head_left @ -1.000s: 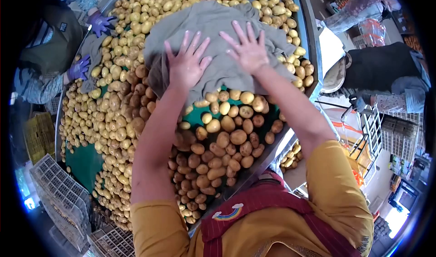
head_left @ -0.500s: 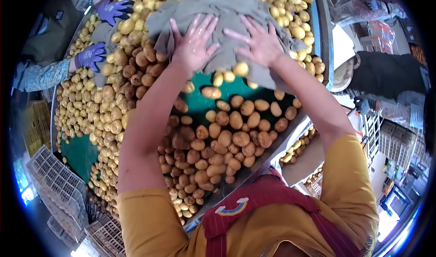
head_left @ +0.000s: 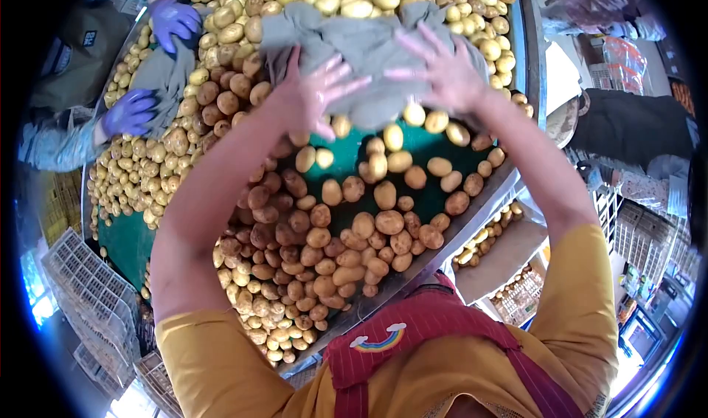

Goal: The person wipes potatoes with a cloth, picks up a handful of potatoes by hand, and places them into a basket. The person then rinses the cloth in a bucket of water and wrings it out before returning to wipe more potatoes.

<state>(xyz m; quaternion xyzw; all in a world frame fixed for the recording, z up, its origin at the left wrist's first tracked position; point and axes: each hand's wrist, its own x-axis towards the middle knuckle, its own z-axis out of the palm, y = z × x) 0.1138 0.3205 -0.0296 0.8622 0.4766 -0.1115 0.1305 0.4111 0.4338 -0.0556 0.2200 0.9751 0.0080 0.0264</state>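
Note:
A grey cloth (head_left: 369,56) lies bunched on a heap of potatoes (head_left: 324,233) that covers a green table surface (head_left: 346,152). My left hand (head_left: 317,93) presses flat on the cloth's near left part, fingers spread. On the cloth's right part my right hand (head_left: 446,67) also presses flat with spread fingers. Both arms reach far forward over the potatoes. Loose potatoes lie just below the cloth's near edge, on the bare green patch.
At the far left a person in purple gloves (head_left: 129,112) presses another grey cloth (head_left: 166,75) on the potatoes. A metal rim (head_left: 527,56) bounds the table on the right. White plastic crates (head_left: 88,300) stand at lower left. Another person (head_left: 634,123) stands at right.
Both my hands have pushed the cloth farther away across the potatoes, bunching it up. More green surface and loose potatoes show behind it. The gloved person's hands shifted on their cloth.

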